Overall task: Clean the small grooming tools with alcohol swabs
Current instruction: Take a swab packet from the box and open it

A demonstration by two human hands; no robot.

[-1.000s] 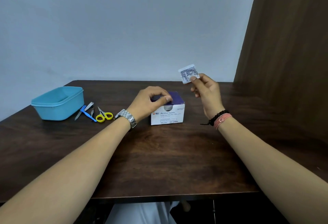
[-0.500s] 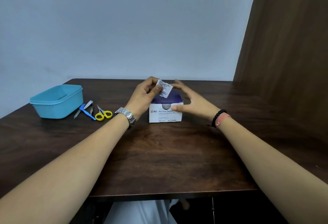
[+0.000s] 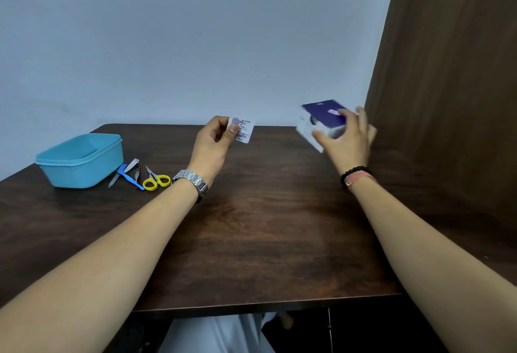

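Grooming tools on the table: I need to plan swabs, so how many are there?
4, clustered right of the blue tub: metal file, blue-handled nail clipper, small nippers and yellow-handled scissors. The tub's inside is partly hidden.

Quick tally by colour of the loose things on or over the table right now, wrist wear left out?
Blue: 2, tub and blue-handled tool
Yellow: 1, scissors
Bare metal: 2, nail clipper and small nipper
White: 1, swab packet pinched by left hand
White and purple: 1, swab box, blurred, in right hand
Total: 7
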